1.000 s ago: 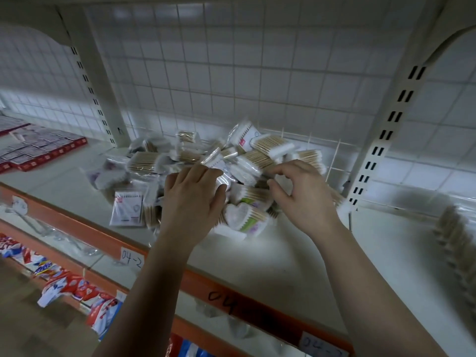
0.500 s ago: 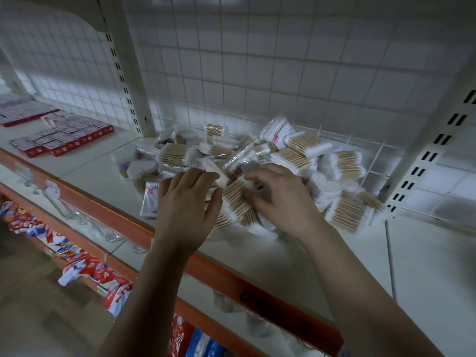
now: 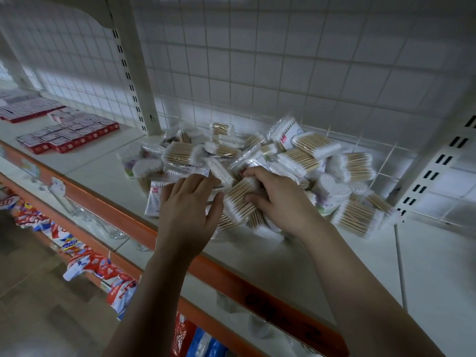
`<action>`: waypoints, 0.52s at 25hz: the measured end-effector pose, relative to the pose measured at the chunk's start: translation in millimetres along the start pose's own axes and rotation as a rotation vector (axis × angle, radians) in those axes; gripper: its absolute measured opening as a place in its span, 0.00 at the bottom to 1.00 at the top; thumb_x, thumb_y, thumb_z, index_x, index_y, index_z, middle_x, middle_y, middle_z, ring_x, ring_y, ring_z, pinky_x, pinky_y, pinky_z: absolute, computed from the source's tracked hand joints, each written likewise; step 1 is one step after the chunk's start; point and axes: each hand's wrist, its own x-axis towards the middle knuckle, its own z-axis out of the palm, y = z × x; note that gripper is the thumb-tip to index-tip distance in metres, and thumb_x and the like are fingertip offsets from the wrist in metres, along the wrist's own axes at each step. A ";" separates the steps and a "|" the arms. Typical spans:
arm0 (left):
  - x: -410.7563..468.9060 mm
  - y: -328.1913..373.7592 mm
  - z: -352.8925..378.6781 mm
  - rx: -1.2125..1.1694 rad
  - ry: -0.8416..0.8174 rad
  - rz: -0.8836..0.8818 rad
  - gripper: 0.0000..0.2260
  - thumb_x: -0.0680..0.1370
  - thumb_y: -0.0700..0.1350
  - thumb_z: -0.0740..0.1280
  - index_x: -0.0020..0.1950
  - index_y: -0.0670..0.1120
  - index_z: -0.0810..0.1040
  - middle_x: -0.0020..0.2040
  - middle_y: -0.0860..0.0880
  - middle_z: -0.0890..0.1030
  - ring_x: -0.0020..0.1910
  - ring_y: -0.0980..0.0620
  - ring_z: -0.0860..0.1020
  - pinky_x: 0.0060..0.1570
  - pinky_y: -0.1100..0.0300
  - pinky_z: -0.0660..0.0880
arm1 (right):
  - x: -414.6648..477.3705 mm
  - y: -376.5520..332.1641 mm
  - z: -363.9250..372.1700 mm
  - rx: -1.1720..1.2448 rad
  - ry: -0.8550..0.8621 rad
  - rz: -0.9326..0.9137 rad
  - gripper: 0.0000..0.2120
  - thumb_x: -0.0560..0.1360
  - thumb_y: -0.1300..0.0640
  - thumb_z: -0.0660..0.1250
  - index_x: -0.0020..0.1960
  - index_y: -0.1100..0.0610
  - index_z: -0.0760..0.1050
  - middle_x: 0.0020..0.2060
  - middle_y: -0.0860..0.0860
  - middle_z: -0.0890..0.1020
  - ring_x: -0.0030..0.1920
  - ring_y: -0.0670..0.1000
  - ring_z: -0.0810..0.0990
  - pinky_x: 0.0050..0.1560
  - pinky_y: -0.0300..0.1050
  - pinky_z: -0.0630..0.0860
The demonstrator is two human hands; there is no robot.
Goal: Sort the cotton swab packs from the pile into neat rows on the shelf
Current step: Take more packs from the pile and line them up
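Nestling in right hand (image 3: 282, 200): cotton swab pack (image 3: 238, 200)

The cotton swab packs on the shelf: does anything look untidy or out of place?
Yes. The cotton swab packs lie in a loose heap by the wire back panel, tilted every way and overlapping, none in a row. The red boxes further left lie flat in tidy rows.

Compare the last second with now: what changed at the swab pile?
The right hand moved left into the pile and now grips one cotton swab pack between thumb and fingers. The left hand stayed flat on the packs, fingers straight. The pile stayed heaped; no rows on the shelf yet.
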 end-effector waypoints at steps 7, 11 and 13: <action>-0.6 1.4 -4.2 -0.020 0.004 0.003 0.12 0.77 0.51 0.59 0.53 0.49 0.79 0.49 0.52 0.79 0.47 0.49 0.77 0.50 0.54 0.65 | -0.2 3.8 0.2 0.052 -0.014 0.002 0.15 0.74 0.54 0.68 0.57 0.54 0.67 0.35 0.43 0.73 0.39 0.49 0.74 0.38 0.43 0.62; 0.3 2.2 -11.4 -0.045 0.016 0.008 0.12 0.77 0.51 0.59 0.53 0.49 0.78 0.50 0.52 0.79 0.48 0.48 0.77 0.51 0.50 0.69 | -3.2 2.4 -5.3 0.140 0.025 -0.014 0.16 0.74 0.55 0.68 0.59 0.53 0.68 0.42 0.44 0.76 0.40 0.43 0.73 0.40 0.42 0.65; 2.0 3.2 -14.1 -0.057 0.024 0.009 0.13 0.78 0.51 0.58 0.55 0.48 0.78 0.51 0.51 0.79 0.49 0.48 0.78 0.51 0.49 0.70 | -3.6 2.5 -12.8 0.162 0.093 -0.014 0.17 0.74 0.56 0.68 0.62 0.53 0.70 0.51 0.47 0.75 0.46 0.43 0.73 0.46 0.41 0.69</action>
